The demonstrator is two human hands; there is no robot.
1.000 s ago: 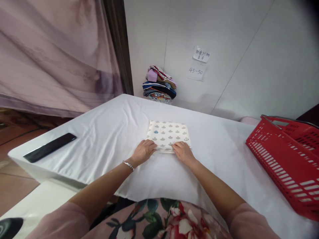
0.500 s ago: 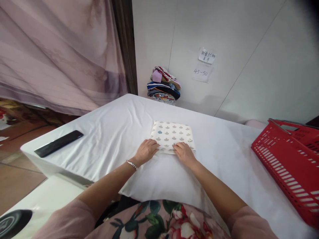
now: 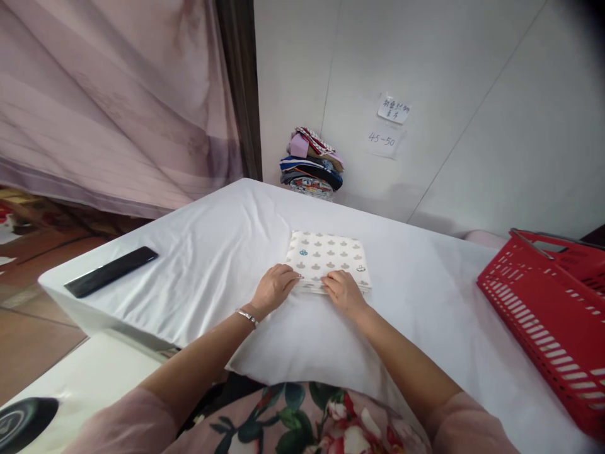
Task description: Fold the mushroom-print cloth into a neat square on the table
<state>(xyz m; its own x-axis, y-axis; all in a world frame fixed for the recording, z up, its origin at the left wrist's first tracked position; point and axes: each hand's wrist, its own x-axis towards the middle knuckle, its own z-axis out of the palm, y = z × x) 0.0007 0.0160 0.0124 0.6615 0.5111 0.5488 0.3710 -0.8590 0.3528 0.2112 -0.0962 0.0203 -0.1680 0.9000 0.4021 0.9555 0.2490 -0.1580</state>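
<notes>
A folded white cloth [image 3: 326, 255] with a small grey print lies flat on the white-covered table [image 3: 425, 302]. One blue motif shows near its left side. At its near left corner my left hand [image 3: 275, 287] has its fingers curled together on the edge, a silver bracelet on the wrist. My right hand [image 3: 346, 293] pinches the same near edge, right of the middle. The fingertips of both hands rest on or around this edge, and the folded layers show between them.
A black phone [image 3: 111, 271] lies at the table's left end. To the right stands a red plastic basket [image 3: 539, 315]. Beyond the far edge, a stack of folded fabrics [image 3: 312, 164] leans by the wall. A dark round object [image 3: 28, 416] sits on a white surface at lower left.
My right hand has slid slightly left along the cloth's near edge. The left hand stays at the corner, its wrist shifted a little. The cloth lies in the same place.
</notes>
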